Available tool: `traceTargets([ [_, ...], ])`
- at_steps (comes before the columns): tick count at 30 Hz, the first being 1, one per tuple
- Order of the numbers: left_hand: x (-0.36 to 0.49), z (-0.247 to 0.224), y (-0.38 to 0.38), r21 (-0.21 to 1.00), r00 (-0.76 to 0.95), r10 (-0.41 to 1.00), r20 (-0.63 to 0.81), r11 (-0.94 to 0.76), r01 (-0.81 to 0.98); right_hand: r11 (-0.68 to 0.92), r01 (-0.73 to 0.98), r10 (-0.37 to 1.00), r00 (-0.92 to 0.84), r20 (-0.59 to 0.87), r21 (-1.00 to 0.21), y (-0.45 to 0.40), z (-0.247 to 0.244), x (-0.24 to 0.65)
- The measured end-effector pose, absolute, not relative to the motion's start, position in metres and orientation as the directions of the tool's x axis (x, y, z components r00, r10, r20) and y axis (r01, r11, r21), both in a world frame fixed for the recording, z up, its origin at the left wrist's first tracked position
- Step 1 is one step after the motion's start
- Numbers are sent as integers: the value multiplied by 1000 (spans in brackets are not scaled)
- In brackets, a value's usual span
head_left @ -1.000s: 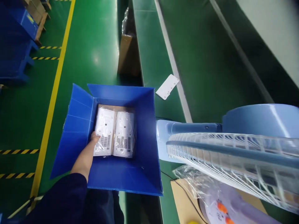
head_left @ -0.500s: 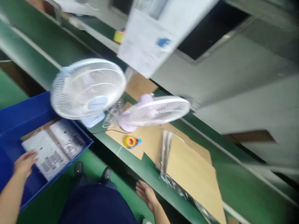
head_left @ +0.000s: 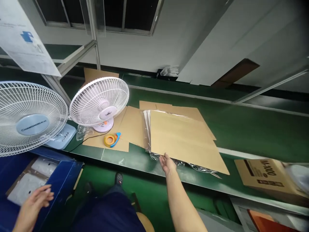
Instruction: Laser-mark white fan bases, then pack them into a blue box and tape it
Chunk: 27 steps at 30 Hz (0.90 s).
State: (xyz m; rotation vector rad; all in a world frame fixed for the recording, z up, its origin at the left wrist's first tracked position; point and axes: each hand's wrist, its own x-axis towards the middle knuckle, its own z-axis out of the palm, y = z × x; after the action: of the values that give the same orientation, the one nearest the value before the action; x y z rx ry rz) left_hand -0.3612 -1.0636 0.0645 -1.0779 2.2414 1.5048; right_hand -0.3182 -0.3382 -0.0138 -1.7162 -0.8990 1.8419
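Observation:
My right hand (head_left: 168,164) is at the near edge of a flat brown cardboard sheet (head_left: 183,137), its fingers closed on that edge. Under the sheet lies clear plastic wrap (head_left: 146,129), which shows along its left and near sides. My left hand (head_left: 38,200) hovers over the blue bin (head_left: 63,174), fingers apart and nothing in them. Inside the bin are white plastic-wrapped parts (head_left: 26,187). A roll of yellow tape with a blue holder (head_left: 110,140) rests on cardboard left of the sheet.
A pink fan (head_left: 101,101) and a blue fan (head_left: 32,122) stand on the green bench (head_left: 135,161) at the left. At the right is a cardboard box (head_left: 260,175). A paper notice (head_left: 26,42) hangs upper left.
The view has swung right and levelled out. My right hand has come up from beside the bench to the cardboard sheet's edge. My left hand is now nearer the bin's near right side.

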Motion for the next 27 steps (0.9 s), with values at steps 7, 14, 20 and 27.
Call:
traceTargets([
  [7,-375,9,-932,745,-750,147,-645,343,-573,-755,-15,651,-136,-747,-655,-386,4,-324],
  [14,-378,3,-799,663,-540,514,-667,78,-744,-859,69,393,-547,-739,-507,-544,30,-258],
  [20,-395,37,-760,740,-590,667,-455,-86,-667,-824,348,135,-646,-752,-447,-585,30,-213],
  [27,-387,33,-738,781,-567,679,-466,15,-625,-529,665,101,-568,-817,-528,-572,45,-197],
])
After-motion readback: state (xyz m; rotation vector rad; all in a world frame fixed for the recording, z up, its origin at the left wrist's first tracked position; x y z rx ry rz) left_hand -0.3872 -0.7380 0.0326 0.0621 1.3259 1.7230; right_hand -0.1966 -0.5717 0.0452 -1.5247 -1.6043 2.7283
